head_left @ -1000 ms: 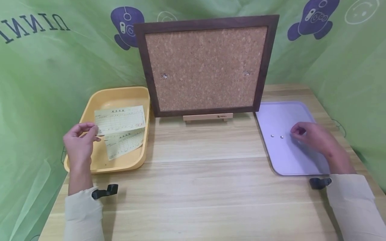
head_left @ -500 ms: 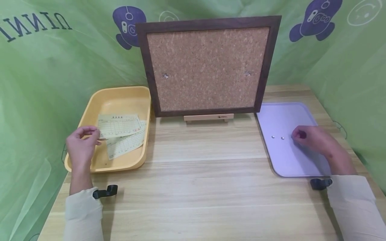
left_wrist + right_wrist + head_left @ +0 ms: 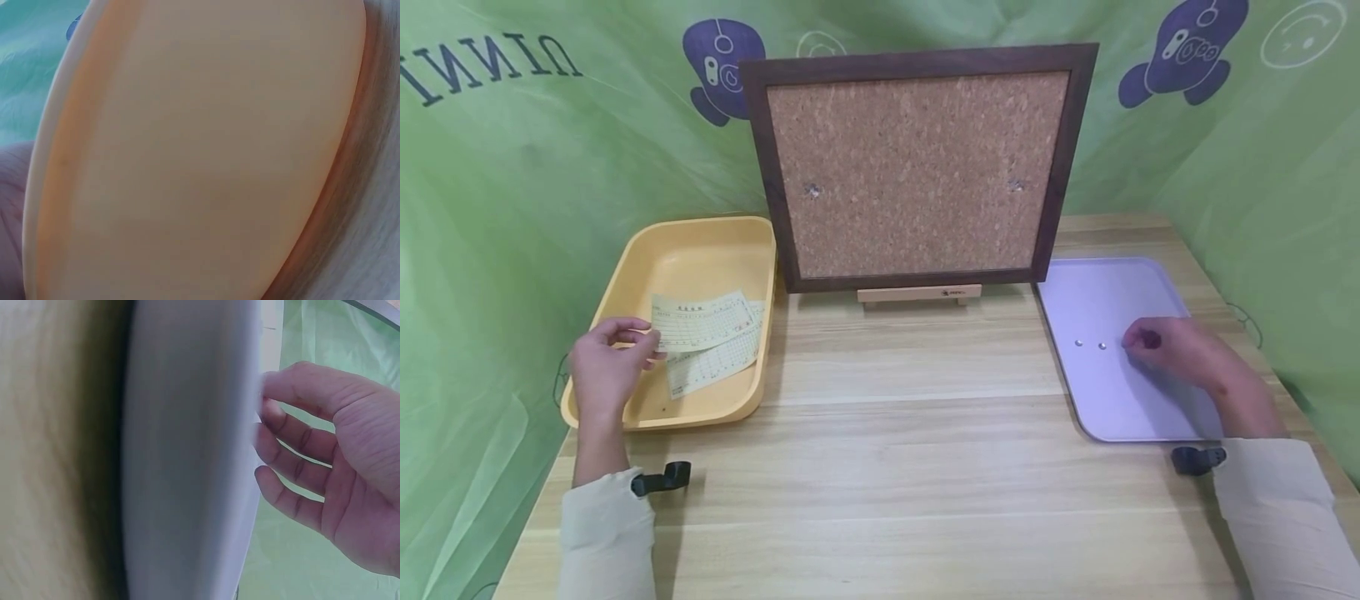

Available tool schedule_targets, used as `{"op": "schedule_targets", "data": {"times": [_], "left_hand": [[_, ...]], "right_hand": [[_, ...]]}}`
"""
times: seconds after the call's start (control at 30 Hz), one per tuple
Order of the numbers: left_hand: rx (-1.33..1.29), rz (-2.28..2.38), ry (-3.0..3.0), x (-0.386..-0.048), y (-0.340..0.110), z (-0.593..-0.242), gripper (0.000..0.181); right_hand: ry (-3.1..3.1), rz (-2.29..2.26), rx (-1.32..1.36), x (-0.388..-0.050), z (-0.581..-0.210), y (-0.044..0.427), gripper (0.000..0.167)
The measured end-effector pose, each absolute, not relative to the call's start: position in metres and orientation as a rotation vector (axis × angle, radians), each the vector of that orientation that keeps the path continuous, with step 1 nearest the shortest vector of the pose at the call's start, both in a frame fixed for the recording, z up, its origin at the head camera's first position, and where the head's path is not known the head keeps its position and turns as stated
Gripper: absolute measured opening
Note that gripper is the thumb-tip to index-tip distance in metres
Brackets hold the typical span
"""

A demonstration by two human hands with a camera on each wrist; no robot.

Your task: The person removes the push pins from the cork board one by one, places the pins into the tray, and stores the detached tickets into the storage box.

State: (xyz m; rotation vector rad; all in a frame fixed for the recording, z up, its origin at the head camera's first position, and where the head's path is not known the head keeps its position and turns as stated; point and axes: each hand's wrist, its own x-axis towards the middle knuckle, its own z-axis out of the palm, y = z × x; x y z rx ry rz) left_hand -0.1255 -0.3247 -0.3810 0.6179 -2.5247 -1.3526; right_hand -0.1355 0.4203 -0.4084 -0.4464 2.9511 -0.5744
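Note:
My left hand pinches the left edge of a pale yellow printed slip over the yellow tray in the head view. Beneath it, partly covered, a second printed slip lies in the tray. That tray's wall fills most of the left wrist view. On the right, my other hand has thumb and index finger together, low over the lavender tray. Just left of its fingertips lie two small silvery tacks. In the right wrist view the tray's rim hides those fingertips; anything between them is hidden.
A cork board in a dark wooden frame leans on a small wooden stand at the back middle. Wooden tabletop lies between the two trays. Green printed cloth hangs around the table.
The left hand has moved slightly right and lowered its slip, which now overlaps more of the slip beneath. The right hand stays at nearly the same spot over the lavender tray.

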Motion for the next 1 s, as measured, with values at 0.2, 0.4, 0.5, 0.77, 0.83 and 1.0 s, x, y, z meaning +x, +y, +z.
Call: {"op": "schedule_targets", "data": {"times": [0.2, 0.4, 0.5, 0.77, 0.83, 1.0], "left_hand": [[0.561, -1.268, -2.6, -0.122, -0.324, -0.381, 0.021], [0.492, -1.08, -2.662, -0.118, -0.318, -0.38, 0.024], [0.46, -0.966, -2.684, -0.116, -0.313, -0.378, 0.025], [0.201, -0.859, -2.675, -0.118, -0.29, -0.369, 0.029], [0.093, -0.865, -2.65, -0.12, -0.28, -0.368, 0.027], [-0.185, -0.873, -2.575, -0.135, -0.251, -0.362, 0.014]], "right_hand": [[2.975, -0.572, -0.475, -0.138, -0.409, 0.419, 0.008], [2.993, -0.589, -0.494, -0.14, -0.407, 0.415, 0.008], [2.988, -0.591, -0.489, -0.142, -0.404, 0.412, 0.008], [3.017, -0.638, -0.499, -0.147, -0.385, 0.398, 0.013], [3.054, -0.663, -0.517, -0.146, -0.381, 0.392, 0.017], [3.147, -0.751, -0.533, -0.147, -0.371, 0.375, 0.035]]}}
